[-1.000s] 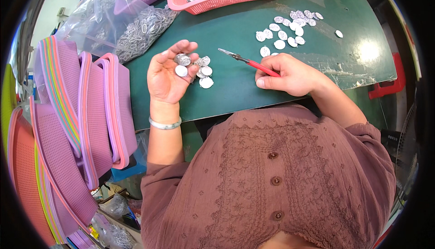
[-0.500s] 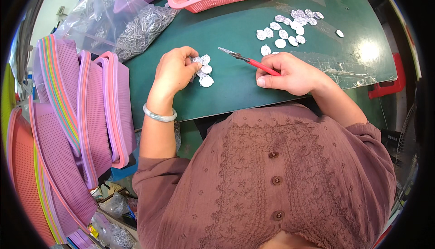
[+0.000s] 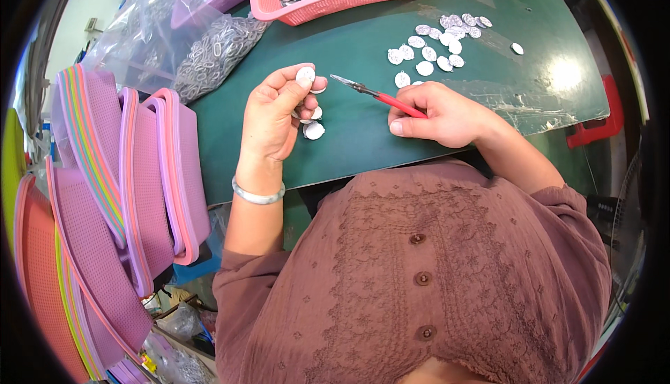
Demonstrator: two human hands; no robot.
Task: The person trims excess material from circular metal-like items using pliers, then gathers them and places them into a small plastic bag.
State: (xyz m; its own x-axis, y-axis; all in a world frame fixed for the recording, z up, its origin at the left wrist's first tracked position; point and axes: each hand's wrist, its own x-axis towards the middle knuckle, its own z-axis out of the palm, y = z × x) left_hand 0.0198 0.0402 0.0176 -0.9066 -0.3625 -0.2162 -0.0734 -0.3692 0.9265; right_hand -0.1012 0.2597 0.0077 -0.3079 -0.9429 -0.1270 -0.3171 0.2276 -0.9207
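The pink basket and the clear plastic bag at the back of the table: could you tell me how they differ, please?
The pink basket is rigid, opaque and open-topped, with perforated walls; the clear plastic bag is soft, crumpled and see-through. The pink basket holds flat round silver discs; the clear plastic bag holds smaller, ring-like silver pieces. Both sit at the far edge of the green table, beyond both hands.

Clear plastic bag (image 3: 202,49), table's left

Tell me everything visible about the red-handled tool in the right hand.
The red-handled tool is slim, with a thin red handle and a narrow grey metal tip, perhaps small pliers or tweezers. It lies slanted over the green table, tip toward the left hand. The right hand holds its handle end.
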